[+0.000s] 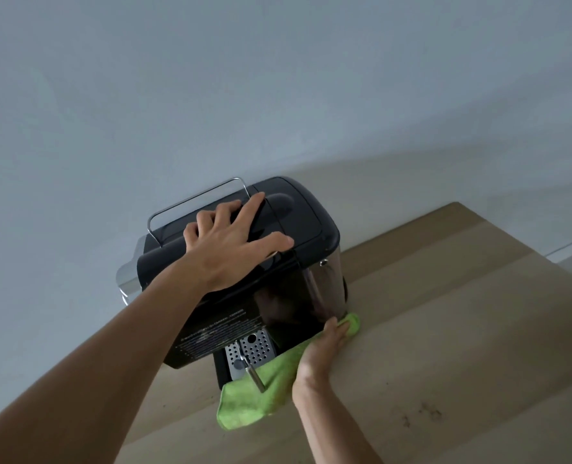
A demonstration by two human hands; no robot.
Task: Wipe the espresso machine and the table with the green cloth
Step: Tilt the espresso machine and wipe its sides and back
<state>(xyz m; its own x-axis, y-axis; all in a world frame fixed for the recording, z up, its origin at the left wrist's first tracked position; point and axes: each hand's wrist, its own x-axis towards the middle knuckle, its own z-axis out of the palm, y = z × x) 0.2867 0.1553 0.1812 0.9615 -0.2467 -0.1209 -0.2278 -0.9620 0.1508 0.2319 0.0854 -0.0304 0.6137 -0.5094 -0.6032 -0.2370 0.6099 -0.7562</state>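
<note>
The espresso machine (244, 279) stands on the wooden table (445, 346), close to the pale wall (211, 78) behind it, and in the head view it is seen from above and from its side. Its top is black plastic with a thin metal rail (190, 199) bent over the far edge, its side panel is dark and shiny, and a perforated metal drip tray (252, 349) shows at its lower end with a steam wand (254, 376) slanting down over it. The left hand (231, 242) lies palm down on the black top, fingers spread wide and flat, gripping nothing. The right hand (321, 353) is lower, well apart from the left, laid flat with fingers stretched out together on the green cloth (264, 393), pressing it against the table right at the foot of the machine's shiny side. The cloth runs along the machine's base: one end bunches just past the fingertips near the machine's corner, the other end spreads loose and crumpled on the table below the drip tray, with the steam wand's tip in front of it. A few small dark marks (421, 413) speckle the table surface to the right of the right forearm.
</note>
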